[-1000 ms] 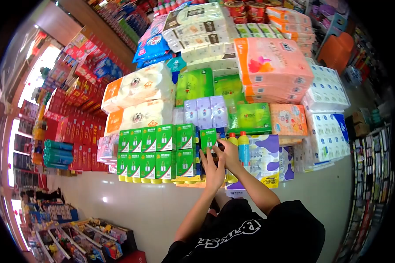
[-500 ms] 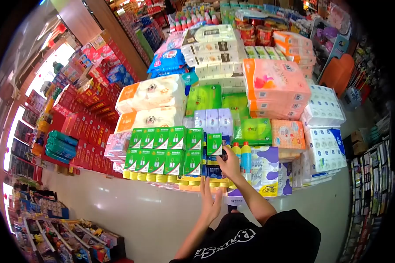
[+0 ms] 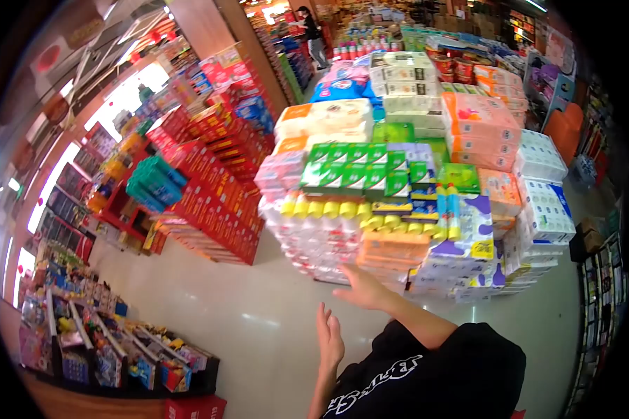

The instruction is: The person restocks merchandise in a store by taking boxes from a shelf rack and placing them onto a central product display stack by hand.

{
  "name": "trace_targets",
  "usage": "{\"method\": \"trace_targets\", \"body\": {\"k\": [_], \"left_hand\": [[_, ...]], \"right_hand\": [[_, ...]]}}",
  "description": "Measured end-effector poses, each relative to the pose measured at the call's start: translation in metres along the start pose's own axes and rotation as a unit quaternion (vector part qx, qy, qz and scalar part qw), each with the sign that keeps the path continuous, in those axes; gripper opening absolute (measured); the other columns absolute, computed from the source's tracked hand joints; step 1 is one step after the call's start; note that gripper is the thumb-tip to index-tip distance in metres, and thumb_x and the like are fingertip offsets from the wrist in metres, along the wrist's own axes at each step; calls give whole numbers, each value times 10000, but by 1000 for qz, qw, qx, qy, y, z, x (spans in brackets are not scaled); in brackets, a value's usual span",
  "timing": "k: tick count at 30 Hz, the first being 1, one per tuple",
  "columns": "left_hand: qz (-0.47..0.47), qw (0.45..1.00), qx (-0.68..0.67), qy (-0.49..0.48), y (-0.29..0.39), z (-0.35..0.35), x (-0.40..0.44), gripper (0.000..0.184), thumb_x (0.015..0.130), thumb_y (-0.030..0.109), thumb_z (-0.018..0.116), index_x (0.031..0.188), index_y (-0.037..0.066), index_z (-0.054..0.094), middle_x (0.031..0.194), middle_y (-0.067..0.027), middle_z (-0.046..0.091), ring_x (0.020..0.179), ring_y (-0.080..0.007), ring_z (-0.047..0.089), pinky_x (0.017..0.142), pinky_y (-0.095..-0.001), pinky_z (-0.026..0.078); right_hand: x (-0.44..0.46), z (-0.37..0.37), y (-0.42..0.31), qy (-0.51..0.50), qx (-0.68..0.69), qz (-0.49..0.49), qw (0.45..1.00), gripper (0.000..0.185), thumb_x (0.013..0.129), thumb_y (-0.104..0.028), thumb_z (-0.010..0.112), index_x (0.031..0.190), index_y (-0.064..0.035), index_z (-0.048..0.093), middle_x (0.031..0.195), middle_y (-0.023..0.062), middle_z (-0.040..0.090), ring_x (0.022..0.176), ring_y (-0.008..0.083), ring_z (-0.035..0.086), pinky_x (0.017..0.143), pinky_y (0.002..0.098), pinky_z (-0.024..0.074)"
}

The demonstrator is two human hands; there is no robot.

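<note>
Both hands are off the goods and empty. My left hand (image 3: 330,335) is raised over the floor with its fingers extended. To its upper right, my right hand (image 3: 363,288) reaches leftward, fingers apart, in front of the lower part of the display. Green-and-white boxes (image 3: 354,170) stand in rows on the display's front part. A single green box (image 3: 419,172) is at their right end. Yellow caps (image 3: 326,208) line the edge below the boxes. Orange packs (image 3: 395,249) lie under the caps, and yellow-topped blue bottles (image 3: 453,213) are to the right.
Tissue packs (image 3: 479,130) are piled behind the boxes. Red cartons (image 3: 213,202) are stacked at the left, with a low shelf of goods (image 3: 112,349) nearer. A person (image 3: 312,38) in dark clothes stands far back. Shelving (image 3: 603,300) lines the right side.
Both hands have come away from the green boxes; the right one let go of the single box and moved down. The view has swung left and shows more of the display's front.
</note>
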State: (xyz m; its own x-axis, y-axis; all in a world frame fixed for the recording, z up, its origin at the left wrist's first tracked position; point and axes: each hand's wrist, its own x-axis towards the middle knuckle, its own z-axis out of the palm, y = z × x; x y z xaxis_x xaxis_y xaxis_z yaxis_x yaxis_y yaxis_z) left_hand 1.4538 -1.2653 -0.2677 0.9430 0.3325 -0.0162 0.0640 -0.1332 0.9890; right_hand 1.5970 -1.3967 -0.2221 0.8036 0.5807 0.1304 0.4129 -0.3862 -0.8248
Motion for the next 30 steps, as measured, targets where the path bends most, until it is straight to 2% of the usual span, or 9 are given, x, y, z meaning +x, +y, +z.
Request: {"method": "trace_targets", "body": {"k": [6, 10, 13, 14, 18, 22, 24, 27, 30], "left_hand": [[38, 989, -66, 125, 25, -102, -49, 646, 1096, 402, 352, 1567, -18, 217, 1607, -203, 272, 1430, -341, 374, 1149, -445, 354], [52, 970, -88, 222, 30, -173, -82, 643, 1092, 388, 364, 1563, -26, 219, 1604, -206, 278, 1434, -344, 368, 1151, -445, 349], [62, 968, -56, 235, -28, -235, -97, 655, 1061, 320, 466, 1552, -40, 225, 1498, -240, 370, 1393, -349, 402, 1126, -445, 367], [61, 965, -36, 254, -15, -256, -107, 665, 1056, 307, 487, 1555, -39, 215, 1445, -230, 401, 1363, -339, 419, 1118, -445, 367], [56, 931, -10, 361, -10, -345, -141, 658, 1061, 314, 475, 1550, -43, 217, 1450, -220, 411, 1362, -332, 417, 1123, -441, 358], [48, 895, -12, 443, -32, -437, -183, 629, 1073, 323, 439, 1539, -48, 237, 1474, -221, 404, 1356, -327, 432, 1125, -426, 354], [16, 871, 17, 491, -32, -478, -213, 610, 1082, 344, 395, 1529, -50, 262, 1497, -228, 392, 1340, -317, 458, 1120, -421, 357], [-23, 821, -6, 571, -79, -529, -268, 669, 1085, 464, 338, 1544, -18, 262, 1556, -180, 348, 1369, -305, 437, 1100, -423, 385], [-32, 743, -81, 664, -63, -561, -318, 667, 1081, 472, 338, 1529, -20, 295, 1531, -185, 384, 1336, -313, 469, 1099, -428, 377]], "right_hand": [[1, 120, -81, -210, -15, -97, 973, 820, 878, -359, 711, 1471, 88, 362, 1513, 297, 394, 1408, 404, 398, 1166, 437, 344], [22, 191, -140, -276, -48, -147, 949, 779, 868, -316, 702, 1453, 88, 384, 1481, 296, 425, 1371, 408, 438, 1147, 437, 369], [43, 261, -179, -331, 16, -235, 914, 764, 862, -284, 701, 1456, 78, 386, 1474, 295, 433, 1349, 416, 460, 1127, 433, 394], [47, 287, -197, -344, 29, -257, 903, 759, 858, -268, 703, 1457, 74, 387, 1471, 294, 436, 1342, 420, 466, 1120, 435, 401], [60, 394, -262, -371, 59, -353, 857, 740, 851, -213, 707, 1460, 63, 390, 1469, 284, 443, 1317, 432, 487, 1099, 445, 418], [62, 487, -339, -405, 80, -414, 811, 721, 876, -233, 718, 1457, 52, 401, 1460, 262, 459, 1277, 409, 524, 1073, 445, 438], [58, 522, -384, -464, 96, -386, 792, 726, 889, -277, 727, 1456, 44, 408, 1450, 251, 469, 1245, 388, 545, 1055, 436, 452], [43, 588, -438, -527, 100, -383, 752, 738, 898, -321, 739, 1456, 34, 412, 1429, 238, 485, 1208, 356, 566, 1030, 422, 470], [21, 647, -489, -580, 103, -393, 706, 743, 898, -324, 744, 1460, 31, 410, 1416, 229, 495, 1204, 338, 571, 1019, 415, 477]]}}
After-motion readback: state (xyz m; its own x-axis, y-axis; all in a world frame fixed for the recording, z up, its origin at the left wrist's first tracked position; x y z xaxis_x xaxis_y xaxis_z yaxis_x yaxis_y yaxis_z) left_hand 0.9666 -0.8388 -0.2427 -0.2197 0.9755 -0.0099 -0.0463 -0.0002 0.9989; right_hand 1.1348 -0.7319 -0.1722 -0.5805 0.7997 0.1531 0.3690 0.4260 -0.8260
